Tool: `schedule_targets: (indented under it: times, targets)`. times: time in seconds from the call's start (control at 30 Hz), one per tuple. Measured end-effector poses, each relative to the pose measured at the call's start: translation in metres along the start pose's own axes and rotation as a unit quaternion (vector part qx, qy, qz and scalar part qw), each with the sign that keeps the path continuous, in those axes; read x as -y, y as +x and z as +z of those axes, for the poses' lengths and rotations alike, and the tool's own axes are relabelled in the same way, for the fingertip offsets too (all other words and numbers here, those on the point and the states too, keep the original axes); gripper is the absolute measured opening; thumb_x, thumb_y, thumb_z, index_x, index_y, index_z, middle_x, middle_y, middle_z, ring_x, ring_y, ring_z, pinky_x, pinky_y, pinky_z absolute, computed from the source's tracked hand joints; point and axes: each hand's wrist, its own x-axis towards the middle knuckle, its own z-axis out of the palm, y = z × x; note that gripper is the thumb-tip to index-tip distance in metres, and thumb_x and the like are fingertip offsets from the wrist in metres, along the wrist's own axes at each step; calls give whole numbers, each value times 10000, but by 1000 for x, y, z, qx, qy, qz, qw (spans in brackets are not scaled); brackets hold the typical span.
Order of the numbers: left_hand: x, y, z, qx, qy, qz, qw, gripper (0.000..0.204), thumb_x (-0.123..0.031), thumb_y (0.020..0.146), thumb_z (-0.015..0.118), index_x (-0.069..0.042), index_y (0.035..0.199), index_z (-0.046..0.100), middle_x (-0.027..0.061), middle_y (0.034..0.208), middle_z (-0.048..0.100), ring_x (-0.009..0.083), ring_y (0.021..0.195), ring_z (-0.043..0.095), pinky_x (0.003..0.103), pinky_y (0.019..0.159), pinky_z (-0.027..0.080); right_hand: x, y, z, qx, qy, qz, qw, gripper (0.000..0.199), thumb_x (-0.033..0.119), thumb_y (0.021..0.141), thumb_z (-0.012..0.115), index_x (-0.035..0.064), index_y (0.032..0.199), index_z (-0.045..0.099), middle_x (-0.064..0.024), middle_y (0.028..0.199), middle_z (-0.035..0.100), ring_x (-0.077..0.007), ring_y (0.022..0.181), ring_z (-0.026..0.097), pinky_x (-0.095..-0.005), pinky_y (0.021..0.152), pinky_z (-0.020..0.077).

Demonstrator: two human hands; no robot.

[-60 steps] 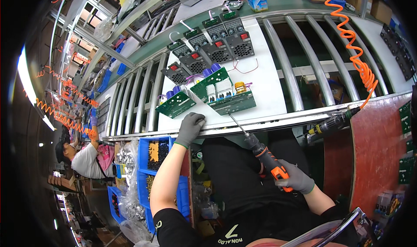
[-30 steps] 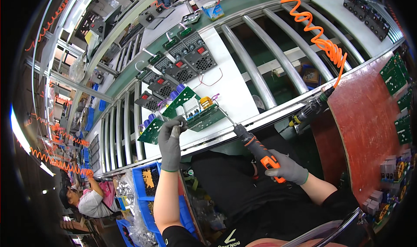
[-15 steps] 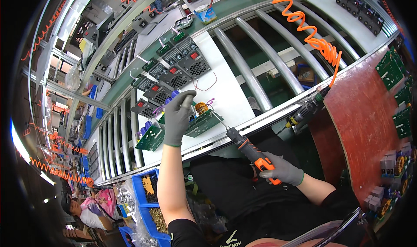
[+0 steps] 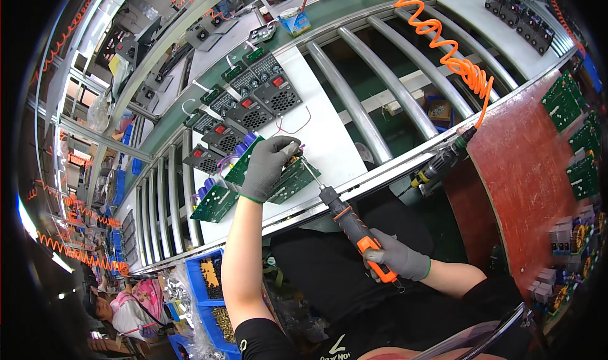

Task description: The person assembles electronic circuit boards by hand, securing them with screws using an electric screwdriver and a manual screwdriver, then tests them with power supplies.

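Observation:
My right hand (image 4: 400, 257), in a grey glove, is wrapped around an orange-and-black power screwdriver (image 4: 352, 226). Its long bit slants up and left to a green circuit board (image 4: 296, 184) on the white work surface. Over that board, my left hand (image 4: 269, 169), also gloved, has its fingers pinched together beside the bit's tip; what they hold is hidden. Another green board with purple capacitors (image 4: 215, 203) lies left of my left wrist. Behind the hands stand several black vented metal housings (image 4: 252, 112) with red switches, and a thin reddish wire (image 4: 296, 127) loops beside them.
Metal rollers (image 4: 370, 84) flank the white surface. A second power driver (image 4: 437, 165) hangs from an orange coiled cord (image 4: 472, 75) at right. Blue bins (image 4: 215, 312) of small parts sit lower left. Green boards (image 4: 562, 103) rest on a red panel (image 4: 522, 176). Another person (image 4: 136, 309) is at lower left.
My left fingers have moved right and down to the bit's tip, covering the copper coil that showed before. The screwdriver and right hand have shifted slightly left. The whole view has shifted a little.

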Motion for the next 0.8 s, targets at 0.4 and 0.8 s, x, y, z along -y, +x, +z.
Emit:
schedule_targets:
  times: [0.4, 0.8]
  targets:
    - [3, -2, -3, -1, -33, 9, 999, 288, -153, 898, 664, 57, 1088, 716, 60, 898, 719, 108, 813, 633, 260, 775, 495, -2, 6, 1, -31, -39, -14, 999, 430, 187, 896, 694, 66, 1234, 457, -62, 848, 584, -141, 634, 617, -307, 579, 543]
    - [11, 3, -1, -16, -32, -2, 999, 232, -140, 884, 673, 48, 1009, 725, 81, 850, 724, 111, 756, 637, 265, 720, 501, 5, 4, 0, -30, -63, -8, 997, 523, 201, 870, 672, 56, 1303, 417, -73, 879, 581, -136, 658, 621, -298, 601, 549]
